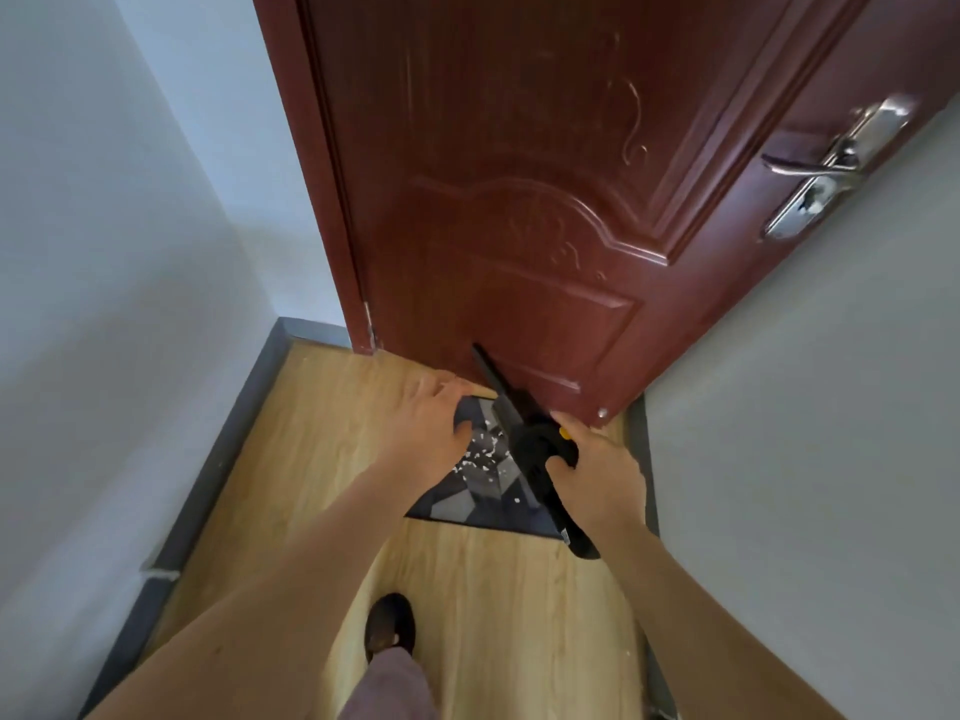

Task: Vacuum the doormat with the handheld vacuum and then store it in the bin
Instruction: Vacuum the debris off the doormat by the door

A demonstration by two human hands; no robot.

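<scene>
- A head-worn camera looks down at a narrow entry, where a person's two bare forearms reach forward towards a closed door (519,200) of red-brown wood with carved panels.
- The right hand (597,475) grips a black handheld vacuum (530,444) by its handle, with the fingers (571,423) curled round it. A small yellow part shows just beside the knuckles.
- The vacuum lies slantwise. Its thin nozzle points far and left towards the foot of the door, and its rear end reaches near and right past the wrist.
- The left hand (431,423) is spread open with straight, parted fingers and holds nothing. It is over the far left corner of the doormat; I cannot tell whether it touches the mat.
- The doormat (467,504) is dark with grey geometric patches. It lies on the wooden floor (467,589) just before the door, beneath both hands and the vacuum.
- Small white scraps (483,452) are scattered on the mat between the two hands.
- A silver door handle (821,168) sits at the far right of the door.
- Pale walls stand at left and right, and a dark grey skirting board (208,485) runs along the left wall.
- Near the bottom edge, a foot in a dark slipper (389,626) stands on the floor.
</scene>
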